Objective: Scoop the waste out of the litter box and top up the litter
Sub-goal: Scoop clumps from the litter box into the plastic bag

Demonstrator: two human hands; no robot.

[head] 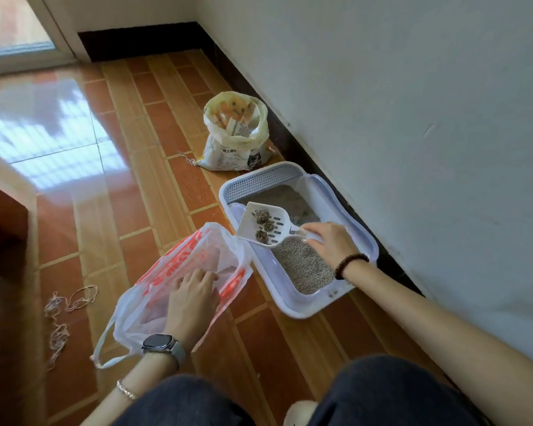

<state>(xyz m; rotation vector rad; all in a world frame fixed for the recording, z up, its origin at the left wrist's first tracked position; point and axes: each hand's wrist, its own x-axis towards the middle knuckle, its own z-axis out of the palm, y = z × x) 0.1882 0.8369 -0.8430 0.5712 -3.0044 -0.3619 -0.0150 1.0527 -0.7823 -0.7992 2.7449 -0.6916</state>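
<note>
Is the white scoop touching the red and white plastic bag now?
Apart. In the head view the scoop, held by the right hand, hangs over the litter box edge; a strip of floor shows before the plastic bag.

litter box (293,302): white, grey litter, by wall | scoop (260,226): three clumps, above box | litter sack (236,133): open

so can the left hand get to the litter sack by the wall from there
Probably not without shifting: the left hand is holding the plastic bag open, and the litter sack sits well beyond the litter box.
</note>
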